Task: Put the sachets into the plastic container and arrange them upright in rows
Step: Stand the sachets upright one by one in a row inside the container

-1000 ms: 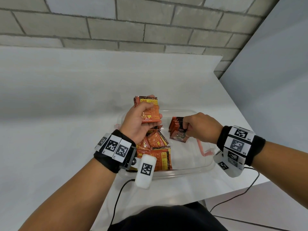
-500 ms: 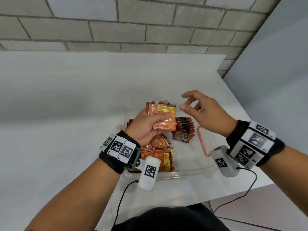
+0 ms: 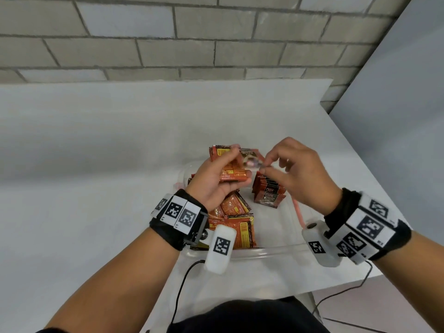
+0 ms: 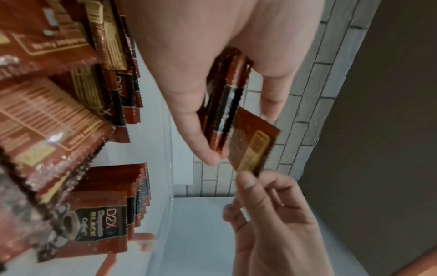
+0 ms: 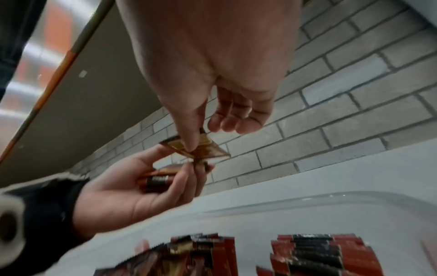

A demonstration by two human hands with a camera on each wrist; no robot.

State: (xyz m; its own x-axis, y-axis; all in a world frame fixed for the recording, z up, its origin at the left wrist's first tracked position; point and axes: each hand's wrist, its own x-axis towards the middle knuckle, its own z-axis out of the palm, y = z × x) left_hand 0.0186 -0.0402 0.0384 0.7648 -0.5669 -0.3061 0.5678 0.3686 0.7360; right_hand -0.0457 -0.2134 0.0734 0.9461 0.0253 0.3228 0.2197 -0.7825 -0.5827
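Left wrist view alone shows right hand (image 4: 272, 214) pinching one sachet (image 4: 253, 145) from left hand's (image 4: 212, 65) gripped stack (image 4: 222, 112).

Both forearms bare, black wristband (image 3: 168, 233) on left, black wristband (image 3: 336, 212) on right, each carrying white tiles with black fiducial codes. White camera pod (image 3: 219, 248) under left wrist, white camera pod (image 3: 319, 245) under right, thin black cables trailing off. Dark garment (image 3: 247, 318) at bottom edge.

— Any print you can read?
— "D2X" and "BLACK" on the front sachet (image 4: 94, 226) (at 7 o'clock); "D2X" again on the standing row (image 3: 269, 189); wrist tags (image 3: 176, 211) marked "L2", "L1".
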